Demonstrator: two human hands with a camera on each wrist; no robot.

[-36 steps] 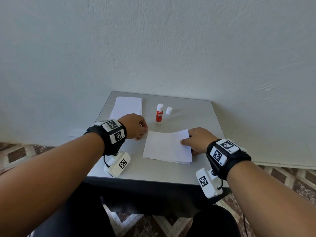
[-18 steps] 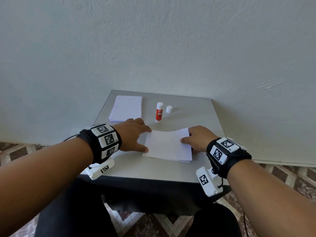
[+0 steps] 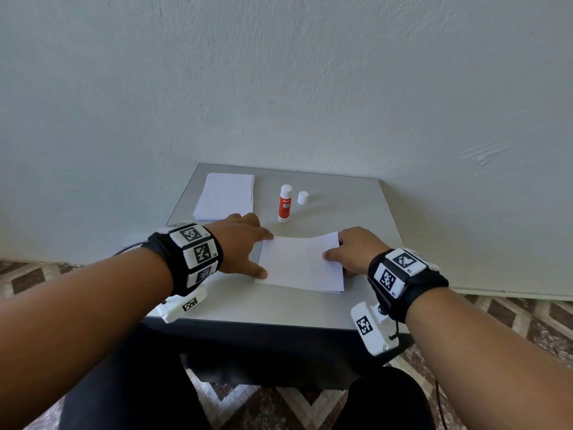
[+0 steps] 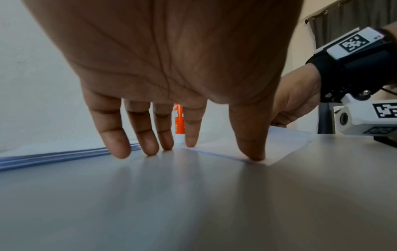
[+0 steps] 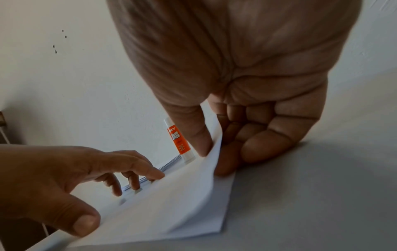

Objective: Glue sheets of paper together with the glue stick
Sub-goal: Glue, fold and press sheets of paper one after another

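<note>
The left hand (image 3: 240, 243) lies palm down with its fingers spread and straight; its thumb tip (image 4: 253, 152) presses the near left corner of the sheets (image 3: 300, 262), the forefinger touches their far left corner, and the other fingertips rest on the table (image 3: 248, 308). It holds nothing. The right hand (image 3: 356, 249) is at the right edge of the sheets, fingers curled: in the right wrist view its thumb (image 5: 193, 129) sits on top of the top sheet's raised edge and the curled fingers lie under it, so it pinches that sheet. The sheets lie in the middle of the table, near its front; how many are layered there cannot be told.

One stack (image 3: 224, 195) of paper sits at the far left corner. One glue stick (image 3: 285, 203), orange and white, stands upright and uncapped beyond the sheets, apart from them. One white cap (image 3: 303, 197) stands just beside it to the right. Each wrist carries one black band with square markers.
</note>
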